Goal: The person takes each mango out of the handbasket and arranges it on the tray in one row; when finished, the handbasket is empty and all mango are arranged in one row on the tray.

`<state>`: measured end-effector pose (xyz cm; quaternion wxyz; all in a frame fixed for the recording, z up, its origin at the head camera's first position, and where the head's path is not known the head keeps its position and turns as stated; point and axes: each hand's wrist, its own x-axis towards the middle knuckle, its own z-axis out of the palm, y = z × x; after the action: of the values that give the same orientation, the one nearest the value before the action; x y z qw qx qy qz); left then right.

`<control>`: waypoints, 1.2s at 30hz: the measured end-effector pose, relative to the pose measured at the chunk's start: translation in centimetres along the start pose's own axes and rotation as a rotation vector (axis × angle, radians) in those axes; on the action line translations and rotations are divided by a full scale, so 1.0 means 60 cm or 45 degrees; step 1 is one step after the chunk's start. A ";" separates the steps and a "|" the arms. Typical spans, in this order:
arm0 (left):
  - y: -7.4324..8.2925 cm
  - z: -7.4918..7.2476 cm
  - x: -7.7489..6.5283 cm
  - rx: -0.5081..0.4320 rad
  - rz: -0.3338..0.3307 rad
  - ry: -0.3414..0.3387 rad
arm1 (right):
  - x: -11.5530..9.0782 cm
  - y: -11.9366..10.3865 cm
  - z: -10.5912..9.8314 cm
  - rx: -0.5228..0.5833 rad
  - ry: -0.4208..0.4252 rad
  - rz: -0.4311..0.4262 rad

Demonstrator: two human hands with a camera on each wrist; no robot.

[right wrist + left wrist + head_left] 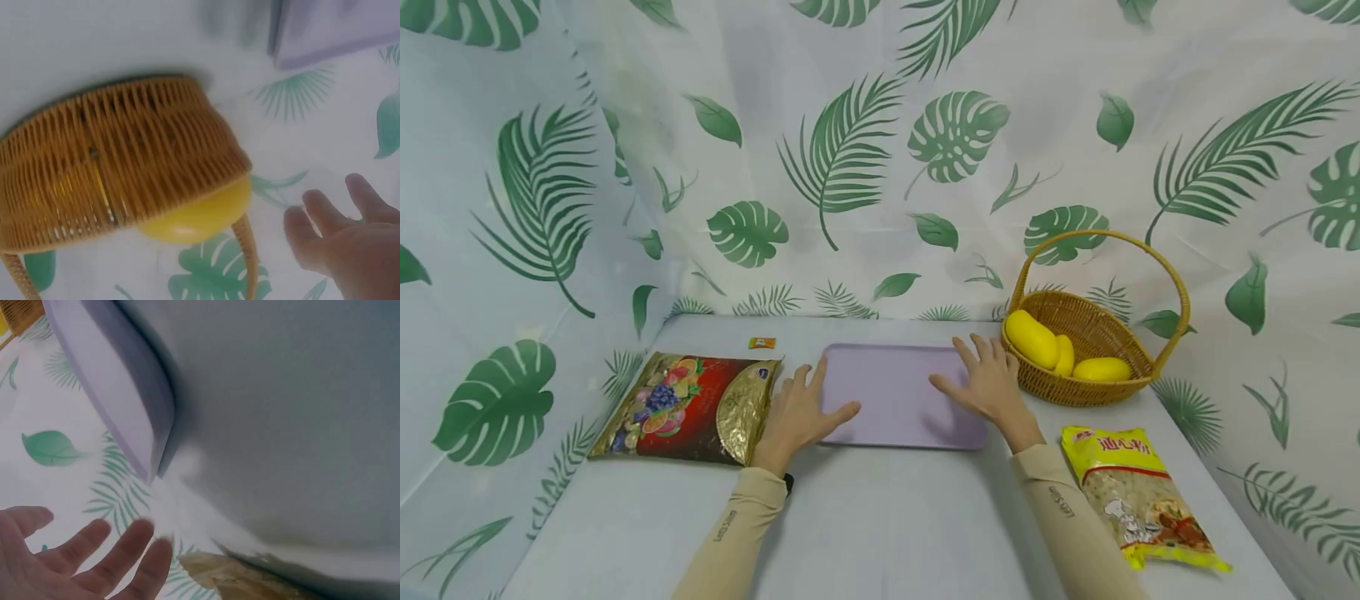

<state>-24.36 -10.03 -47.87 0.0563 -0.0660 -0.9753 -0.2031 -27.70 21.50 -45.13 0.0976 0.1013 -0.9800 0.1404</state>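
A flat lilac tray (887,396) lies on the white table between both hands. At its left end is my left hand (796,414), fingers spread and thumb reaching over the tray; contact cannot be told in the head view. The left wrist view shows those fingers (128,556) apart from the tray's rim (153,400), with nothing in them. My right hand (988,387) spreads over the tray's right end, beside a wicker basket (1075,392). In the right wrist view, the right hand (356,244) holds nothing, and the basket (119,156) stands off to its left.
Yellow mango-like fruits (1032,340) sit in the tall-handled basket. A red and gold bag (692,408) lies left of the tray, with a small orange packet (762,342) behind it. A yellow pasta bag (1138,496) lies near the right edge. Leaf-print cloth (850,208) hangs behind.
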 end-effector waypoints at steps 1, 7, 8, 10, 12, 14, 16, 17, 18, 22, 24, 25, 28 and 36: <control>0.002 0.001 -0.002 -0.004 -0.012 -0.016 | 0.002 0.001 -0.005 -0.002 0.007 -0.004; 0.001 0.013 -0.013 0.050 -0.046 -0.101 | 0.018 0.019 -0.031 -0.009 0.003 -0.005; 0.000 0.016 -0.014 0.058 -0.047 -0.112 | 0.021 0.023 -0.035 -0.014 0.002 -0.005; -0.002 0.019 -0.017 0.052 -0.055 -0.137 | 0.030 0.033 -0.043 -0.032 -0.004 -0.003; -0.002 0.021 -0.020 0.032 -0.072 -0.159 | 0.040 0.045 -0.052 -0.051 -0.033 0.012; -0.002 0.024 -0.023 0.000 -0.092 -0.185 | 0.051 0.057 -0.060 -0.077 -0.058 0.030; -0.002 0.027 -0.026 -0.026 -0.112 -0.208 | 0.059 0.072 -0.069 -0.103 -0.084 0.047; -0.003 0.030 -0.027 -0.036 -0.121 -0.220 | 0.063 0.079 -0.073 -0.113 -0.102 0.055; -0.003 0.032 -0.028 -0.042 -0.123 -0.231 | 0.066 0.086 -0.078 -0.114 -0.112 0.063; -0.006 0.039 -0.033 -0.049 -0.137 -0.260 | 0.073 0.115 -0.096 -0.105 -0.177 0.106; -0.006 0.042 -0.035 -0.044 -0.140 -0.272 | 0.075 0.130 -0.102 -0.106 -0.210 0.133; -0.006 0.043 -0.035 -0.043 -0.146 -0.279 | 0.076 0.136 -0.104 -0.112 -0.218 0.142; -0.003 0.042 -0.037 -0.033 -0.154 -0.292 | 0.078 0.150 -0.108 -0.122 -0.237 0.156; -0.001 0.039 -0.038 -0.011 -0.178 -0.296 | 0.082 0.165 -0.109 -0.110 -0.312 0.163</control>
<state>-22.29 -9.40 -50.37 -0.0716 -0.0213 -0.9766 -0.2017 -33.62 31.89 -40.44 -0.0277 0.0507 -0.9942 0.0906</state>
